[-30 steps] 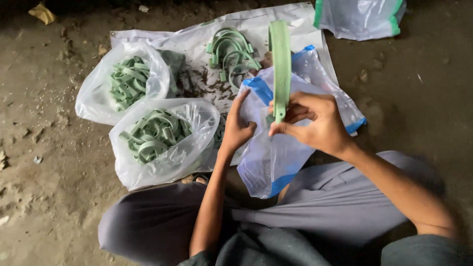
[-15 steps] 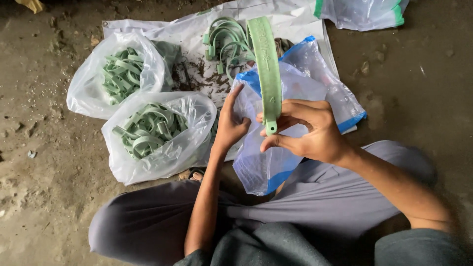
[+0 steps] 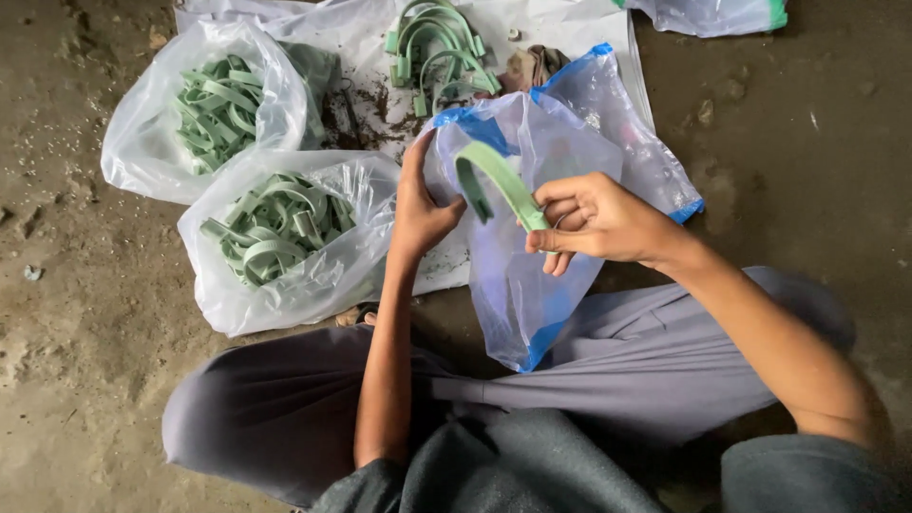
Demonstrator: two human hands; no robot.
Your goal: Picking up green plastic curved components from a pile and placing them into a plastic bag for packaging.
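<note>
1. The right hand [image 3: 608,223] pinches one end of a pale green plastic strap [image 3: 499,185] between thumb and fingers, and the strap arcs over to the left hand [image 3: 423,204]. That hand has its fingers pressed on the strap's far end and on the mouth of the clear bag with blue edging [image 3: 532,275].

2. If you're bending one of these, I'd say keep the pinch close to the tip like this. Hold further back and the strap probably springs open on you.

3. Using the left hand as a stop makes sense to me. It steadies the floppy bag and the strap at once, so nothing wanders.

4. The curve looks smooth, no kink. I'd go for slow even pressure rather than a sharp fold.

5. The strap itself: flat, narrow, matte mint green, a bit thicker at the end that dips toward the bag. It sits right in front of the bag, above the person's lap.

6. Around it: two clear bags stuffed with the same green straps, the near bag [image 3: 285,237] and the far bag [image 3: 204,104], plus a loose pile of curved ones [image 3: 437,47] on a white sheet [image 3: 589,47] on the dirt floor.
</note>
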